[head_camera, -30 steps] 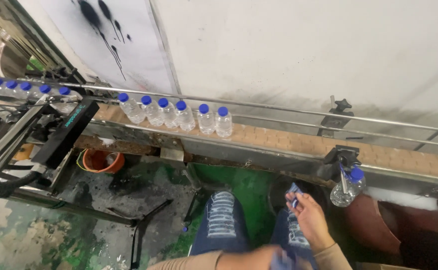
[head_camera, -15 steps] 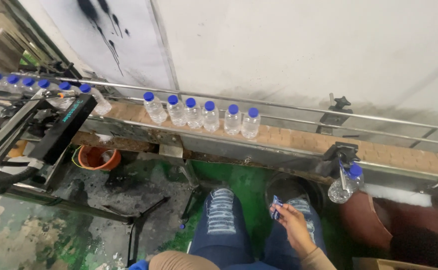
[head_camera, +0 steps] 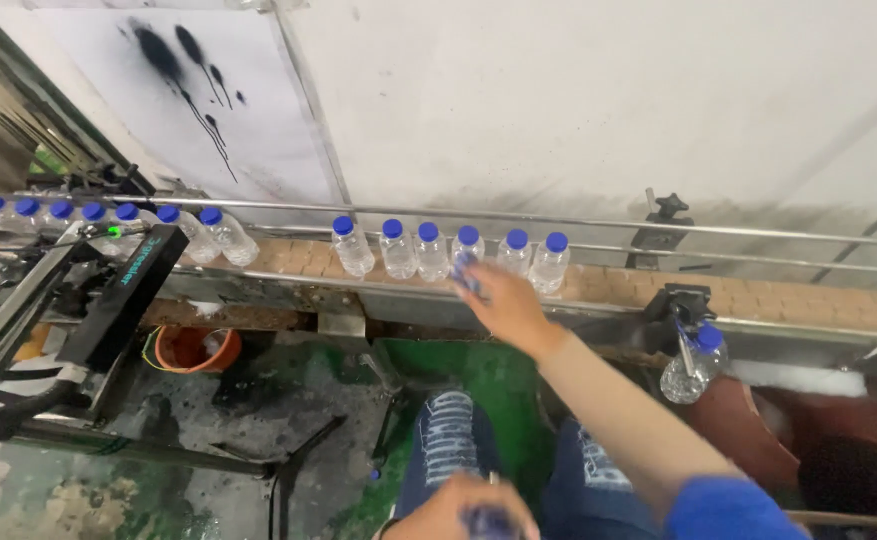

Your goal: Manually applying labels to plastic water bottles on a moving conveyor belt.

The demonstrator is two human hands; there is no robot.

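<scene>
1. Blue, blurred object sits in the left hand (head_camera: 464,512) low in view, grip unclear.
2. Right hand (head_camera: 499,300) pinches a small blue label (head_camera: 464,272); best steadied squarely against the clear bottle (head_camera: 467,256) on the conveyor (head_camera: 619,285).

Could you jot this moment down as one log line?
right hand: at bottles on conveyor | left hand: low, blurred, holding something blue
</scene>
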